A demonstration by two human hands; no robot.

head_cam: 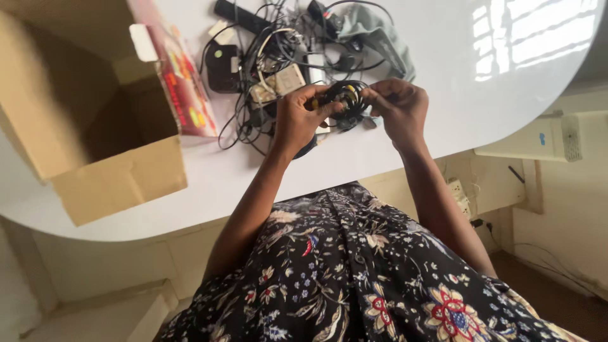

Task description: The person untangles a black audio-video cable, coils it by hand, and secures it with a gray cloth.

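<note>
A coiled black cable [345, 98] sits between both hands, just above the white table [443, 76]. The left hand [301, 120] has its fingers curled tight around one side. The right hand [399, 104] pinches the other side. Behind them lies a pile of tangled wires [278, 57]. An open cardboard box [82, 120] stands off to the left.

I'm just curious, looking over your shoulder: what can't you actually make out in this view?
- Coiled black cable: its ends, hidden by left hand and right hand.
- Cardboard box: inside in shadow, top cut off by the edge.
- Cable pile: single cords too tangled to separate.
</note>
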